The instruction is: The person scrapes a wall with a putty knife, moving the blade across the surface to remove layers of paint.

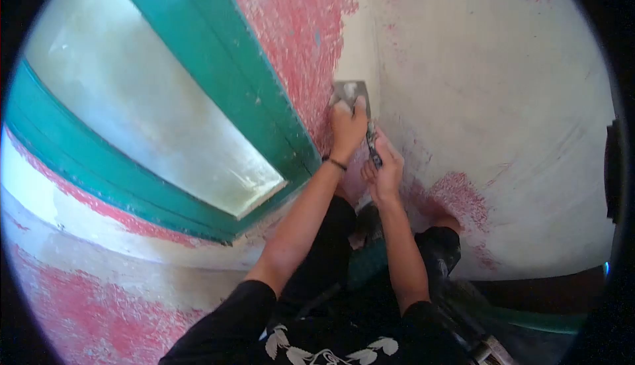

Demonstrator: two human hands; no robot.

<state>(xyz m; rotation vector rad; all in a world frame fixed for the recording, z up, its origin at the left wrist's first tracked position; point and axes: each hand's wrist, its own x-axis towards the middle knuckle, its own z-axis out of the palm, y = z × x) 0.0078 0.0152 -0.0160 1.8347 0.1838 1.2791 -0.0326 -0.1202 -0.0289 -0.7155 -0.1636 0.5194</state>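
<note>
A black shirt (423,342) with a pale leaf picture on it is closest, low down and below all the fingers. Two bare arms reach up from its sleeves.

The right hand (389,166) has its fingers curled round the dark handle of a flat scraper (351,88). There is no big gap there; the hand is closed on the handle, maybe so the tool cannot twist.

The left hand (348,130) is higher up, at the wide blade. Its thumb and fingers are a little bent and touch the blade, with a small space between thumb and fingers. I cannot tell if they pinch its edge or just push on it. Perhaps they are there to press the blade flat, while the other hand steers.

The scraper is up against the wall (476,100), close to a corner. Just above the left fingers is a smooth, creamy strip. Beside it, to the left, is rough red paint (284,14). Farther left of the fingers is a green frame (192,27) round a pale panel (159,93). A dark band (335,162) goes round the left wrist.
</note>
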